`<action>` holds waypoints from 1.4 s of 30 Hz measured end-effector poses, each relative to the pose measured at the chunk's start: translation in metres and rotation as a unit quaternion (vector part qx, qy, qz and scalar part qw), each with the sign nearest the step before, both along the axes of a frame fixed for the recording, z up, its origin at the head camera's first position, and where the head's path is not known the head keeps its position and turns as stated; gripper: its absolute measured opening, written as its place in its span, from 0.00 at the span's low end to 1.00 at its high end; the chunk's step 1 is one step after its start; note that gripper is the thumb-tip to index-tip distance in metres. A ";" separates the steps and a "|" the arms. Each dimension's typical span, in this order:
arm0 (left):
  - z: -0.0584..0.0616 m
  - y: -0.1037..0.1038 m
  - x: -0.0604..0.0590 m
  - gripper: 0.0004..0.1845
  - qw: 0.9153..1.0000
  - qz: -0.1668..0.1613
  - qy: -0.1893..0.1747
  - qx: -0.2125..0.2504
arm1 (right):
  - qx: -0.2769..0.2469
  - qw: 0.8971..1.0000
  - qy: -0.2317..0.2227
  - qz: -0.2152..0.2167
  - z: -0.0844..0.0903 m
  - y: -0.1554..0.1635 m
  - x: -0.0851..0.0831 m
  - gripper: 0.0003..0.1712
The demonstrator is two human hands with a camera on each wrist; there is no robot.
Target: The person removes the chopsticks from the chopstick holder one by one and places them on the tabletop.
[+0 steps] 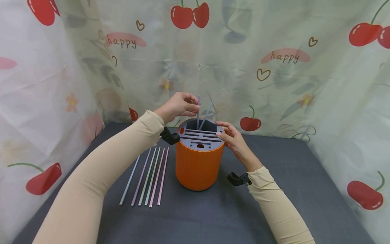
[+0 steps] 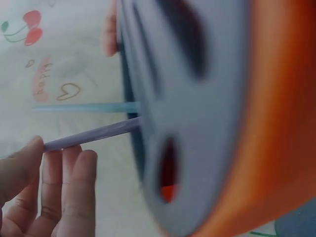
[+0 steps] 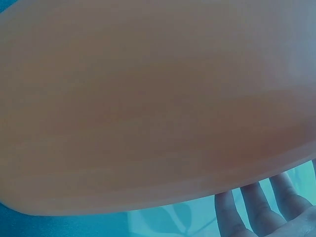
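Note:
An orange cylindrical holder (image 1: 198, 166) with a grey slotted lid (image 1: 201, 137) stands on the dark table. My left hand (image 1: 196, 107) pinches the top of a purple straw (image 1: 198, 117) that stands upright in the lid's large rear opening. A blue straw (image 1: 208, 113) leans in the same opening. In the left wrist view the fingertips (image 2: 37, 148) hold the purple straw (image 2: 94, 134) beside the blue straw (image 2: 84, 107) and the lid (image 2: 212, 98). My right hand (image 1: 226, 134) grips the holder's right rim, its fingers (image 3: 256, 207) behind the orange wall (image 3: 148, 98).
Several pastel straws (image 1: 147, 178) lie side by side on the grey table (image 1: 292, 169), left of the holder. A cherry-print curtain (image 1: 274, 67) closes off the back and both sides. A black wrist mount (image 1: 239, 179) sits on each sleeve.

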State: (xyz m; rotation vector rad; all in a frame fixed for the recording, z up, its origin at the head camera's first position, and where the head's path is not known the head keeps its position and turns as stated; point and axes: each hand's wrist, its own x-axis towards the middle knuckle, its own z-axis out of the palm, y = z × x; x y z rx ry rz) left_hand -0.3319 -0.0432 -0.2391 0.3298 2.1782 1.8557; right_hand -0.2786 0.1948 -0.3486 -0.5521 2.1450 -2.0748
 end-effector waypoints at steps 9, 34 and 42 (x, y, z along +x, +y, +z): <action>0.058 -0.044 0.012 0.05 0.957 0.051 0.143 0.247 | -0.005 1.000 0.001 0.004 -0.001 -0.001 -0.001 0.26; -0.133 -0.166 -0.007 0.23 0.983 0.141 0.040 -0.114 | -0.012 1.000 0.004 0.001 -0.002 -0.001 0.000 0.23; -0.190 -0.167 -0.004 0.19 0.972 0.153 -0.035 -0.177 | -0.009 1.000 0.004 0.000 -0.001 -0.002 0.000 0.23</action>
